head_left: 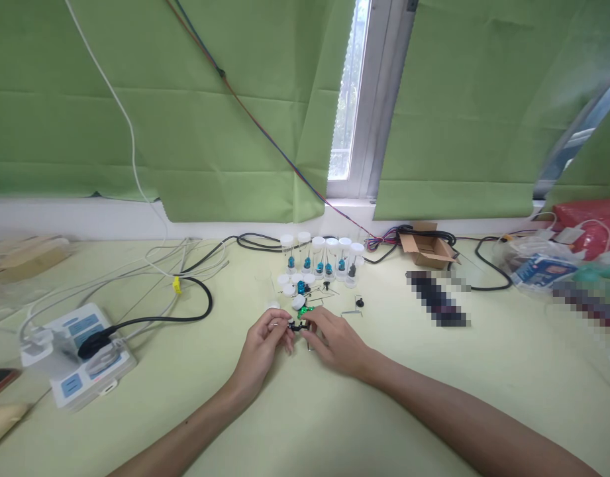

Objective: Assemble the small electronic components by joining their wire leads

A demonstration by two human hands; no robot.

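Apparent workroom, green curtains point(225, 152), worktable point(324, 424), power strip point(82, 329), capped tubes point(329, 262)

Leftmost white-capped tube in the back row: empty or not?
Not empty: the tube has a blue part showing through its clear wall, low down.

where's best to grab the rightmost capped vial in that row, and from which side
Probably pinch the clear body of the rightmost vial just below its white cap, coming from its right. It stands upright, tall and narrow, so its sides suit a pinch, while the neighbouring vial crowds its left.
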